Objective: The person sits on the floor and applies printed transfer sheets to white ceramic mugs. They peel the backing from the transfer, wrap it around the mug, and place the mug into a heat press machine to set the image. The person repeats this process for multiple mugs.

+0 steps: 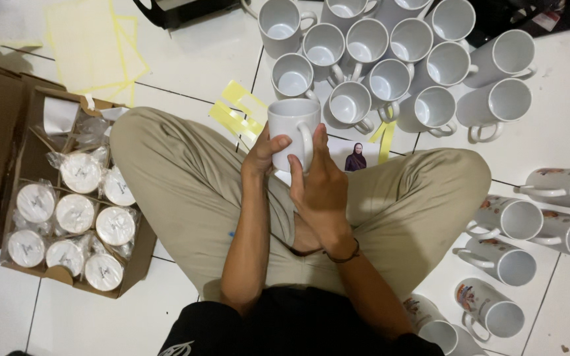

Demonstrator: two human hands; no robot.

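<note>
Two hands: both on one white mug (pixel 294 128), held upright over the lap, approx. frame centre.
L hand (pixel 265 153): wrapped on mug's left side, thumb across its front; grasping.
R hand (pixel 319 184): clasps mug's right side by the handle, fingers up along the wall; dark wristband (pixel 343 256) at wrist.
Mug: plain white, mouth up, handle toward R hand.
Lap: person sits cross-legged in beige trousers (pixel 186 191) on white tile floor (pixel 562 138).
Photo print (pixel 354 157): 1, flat on floor just beyond the mug, betw. the knees.
Yellow strips (pixel 235 112): several, on floor beside L knee; count unclear.
Plain mugs (pixel 397 66): approx. 14 white, packed upright in a cluster beyond the knees, some leaning.
Printed mugs (pixel 529 224): approx. 7, lying on their sides at the person's right, colour pictures on walls; lowest 2 partly cut off.
Cardboard box (pixel 47 178): 1, open, at person's left; dividers inside.
Wrapped mugs (pixel 74 214): approx. 9 in clear plastic, seen as white discs in box cells; some cells empty.
Yellow sheets (pixel 94 46): a few, flat on floor beyond the box.
</note>
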